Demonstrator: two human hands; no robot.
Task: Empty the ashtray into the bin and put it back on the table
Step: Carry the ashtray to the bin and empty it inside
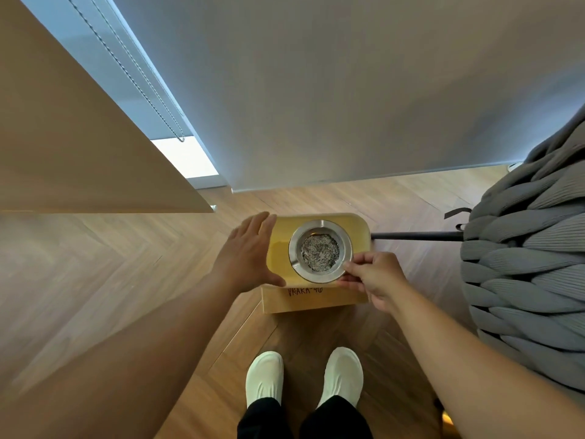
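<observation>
A round metal ashtray with grey ash in its bowl sits on a small yellow wooden table straight in front of me. My right hand pinches the ashtray's near right rim between thumb and fingers. My left hand hovers open at the table's left edge, fingers apart, beside the ashtray and not touching it. No bin shows in this view.
A chunky grey knitted chair fills the right side, with a dark bar running from it toward the table. A wooden panel juts in at upper left. A grey blind hangs behind. My white shoes stand on the herringbone floor.
</observation>
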